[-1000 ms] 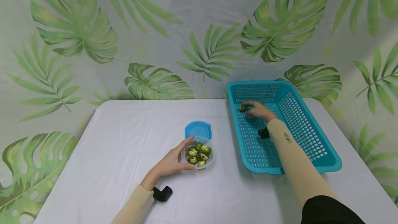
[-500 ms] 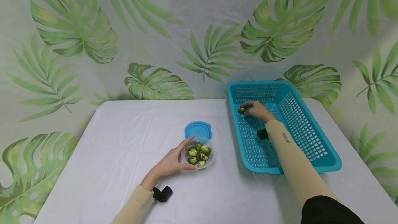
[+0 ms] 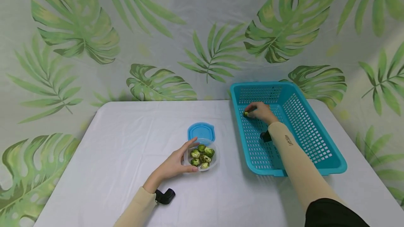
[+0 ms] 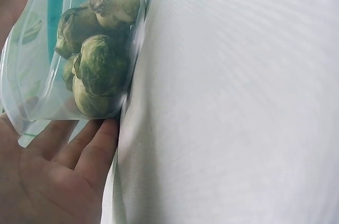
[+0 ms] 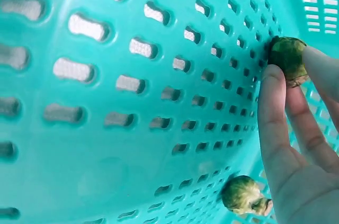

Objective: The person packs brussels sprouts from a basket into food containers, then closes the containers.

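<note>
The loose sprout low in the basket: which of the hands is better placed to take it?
Probably the right hand: it is inside the basket, near the loose sprout, though it pinches another sprout. The left hand is outside, holding the tub.

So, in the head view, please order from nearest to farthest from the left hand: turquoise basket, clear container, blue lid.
1. Clear container, held by the left hand.
2. Blue lid, just beyond the container.
3. Turquoise basket, to the right of both.
</note>
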The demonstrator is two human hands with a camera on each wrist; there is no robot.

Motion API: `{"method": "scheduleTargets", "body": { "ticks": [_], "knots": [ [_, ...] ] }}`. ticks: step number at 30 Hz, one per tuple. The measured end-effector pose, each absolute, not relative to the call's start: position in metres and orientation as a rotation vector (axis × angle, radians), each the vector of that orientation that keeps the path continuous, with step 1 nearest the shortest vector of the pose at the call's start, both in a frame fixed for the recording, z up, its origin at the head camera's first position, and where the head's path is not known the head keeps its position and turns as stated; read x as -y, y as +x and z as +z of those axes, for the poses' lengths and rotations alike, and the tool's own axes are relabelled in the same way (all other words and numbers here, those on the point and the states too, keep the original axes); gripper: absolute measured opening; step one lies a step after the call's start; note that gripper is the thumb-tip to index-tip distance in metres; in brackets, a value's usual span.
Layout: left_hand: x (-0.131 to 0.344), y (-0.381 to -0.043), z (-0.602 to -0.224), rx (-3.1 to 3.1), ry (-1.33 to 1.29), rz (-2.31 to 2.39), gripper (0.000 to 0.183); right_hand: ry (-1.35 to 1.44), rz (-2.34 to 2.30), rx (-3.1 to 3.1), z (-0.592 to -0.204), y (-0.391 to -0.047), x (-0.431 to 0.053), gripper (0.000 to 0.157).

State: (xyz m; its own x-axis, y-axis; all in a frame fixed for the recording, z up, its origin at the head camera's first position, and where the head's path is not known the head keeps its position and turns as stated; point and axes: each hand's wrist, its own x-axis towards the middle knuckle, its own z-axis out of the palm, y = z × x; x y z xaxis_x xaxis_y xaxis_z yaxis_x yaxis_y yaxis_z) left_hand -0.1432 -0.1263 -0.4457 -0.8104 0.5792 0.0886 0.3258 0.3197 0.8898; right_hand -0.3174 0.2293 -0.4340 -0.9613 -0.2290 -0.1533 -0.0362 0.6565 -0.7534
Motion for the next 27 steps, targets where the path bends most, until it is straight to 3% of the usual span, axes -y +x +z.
{"method": "scheduleTargets", "body": {
  "ticks": [8, 27],
  "knots": [
    [0.132, -0.158, -0.483, -2.369, 0.824, 1.479, 0.095, -0.236, -1.177, -2.663, -0.436, -0.32, -0.23, 0.017],
    [0.133, -0.158, -0.483, -2.37, 0.848, 1.487, 0.096, -0.099, -1.483, -2.381, -0.416, -0.317, -0.234, 0.027]
  ]
}}
